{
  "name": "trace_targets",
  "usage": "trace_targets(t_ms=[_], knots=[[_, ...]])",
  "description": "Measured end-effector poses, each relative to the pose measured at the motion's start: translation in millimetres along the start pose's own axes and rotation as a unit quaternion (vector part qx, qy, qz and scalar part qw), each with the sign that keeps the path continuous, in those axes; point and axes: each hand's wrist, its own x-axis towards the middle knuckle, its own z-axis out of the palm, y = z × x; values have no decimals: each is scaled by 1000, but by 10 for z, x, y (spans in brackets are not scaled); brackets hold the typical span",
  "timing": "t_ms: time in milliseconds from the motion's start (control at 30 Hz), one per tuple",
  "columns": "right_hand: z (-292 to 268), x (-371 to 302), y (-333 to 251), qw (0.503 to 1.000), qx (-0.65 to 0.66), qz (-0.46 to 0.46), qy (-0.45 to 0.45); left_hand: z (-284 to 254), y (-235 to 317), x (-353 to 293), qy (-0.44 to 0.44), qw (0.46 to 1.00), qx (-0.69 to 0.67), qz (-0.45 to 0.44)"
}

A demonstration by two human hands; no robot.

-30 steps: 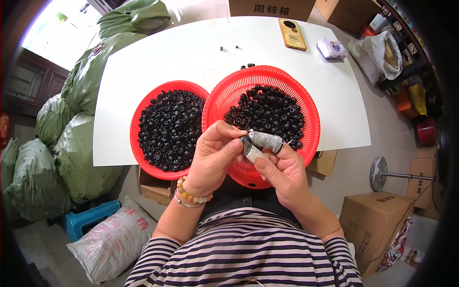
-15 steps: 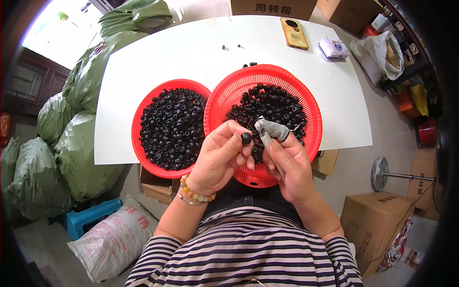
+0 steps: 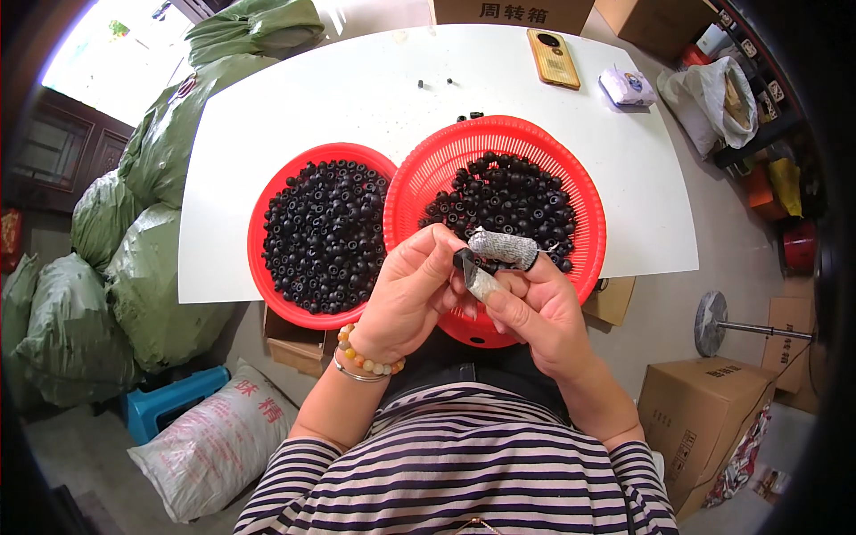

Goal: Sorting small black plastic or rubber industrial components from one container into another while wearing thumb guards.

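Observation:
Pinched between the thumb and fingers of my left hand [image 3: 415, 281] is a small black round part [image 3: 463, 257]. My right hand [image 3: 544, 316] grips a short flat blade-like tool [image 3: 484, 285], pale at its lower part, with the thumb lying along it. Its tip meets the black part, and a grey knitted finger cover [image 3: 506, 246] on the right index finger lies just beyond. Both hands are over the near rim of a red slotted basket [image 3: 587, 223], which holds many similar black parts [image 3: 513, 196].
To the left, a red basin [image 3: 257, 232] full of black parts touches the basket. Farther back on the white table [image 3: 357, 89] lie a phone [image 3: 554, 59], a small packet [image 3: 627, 86] and several loose black pieces. Green sacks [image 3: 165, 285] line the left; cartons [image 3: 704, 419] stand right.
My right hand has turned the tool and brought its tip leftward onto the black part. The covered index finger now lies flatter. My left hand still pinches the part in nearly the same place.

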Motion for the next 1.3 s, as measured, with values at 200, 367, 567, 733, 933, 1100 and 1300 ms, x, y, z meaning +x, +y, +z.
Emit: trace_targets(t_ms=[200,367,567,733,933,1100,1300], knots=[[-44,-1,1,1000,-4,1,-16,57,21,-10,26,1000,8,-9],[-76,-27,12,1000,-13,7,-2,-18,16,0,-33,999,-31,-18],[-71,-24,12,999,-21,21,45,48,28,-6,-40,997,-54,-34],[-122,-1,45,998,21,9,63,65,11,25,-36,997,-56,-35],[-14,85,0,999,17,-27,29,134,24,-7,-27,998,-15,-51],[-26,129,-14,998,16,-9,56,146,34,-14,-26,998,5,-60],[-98,81,-14,997,53,-4,62,118,10,11,-23,999,-1,-44]])
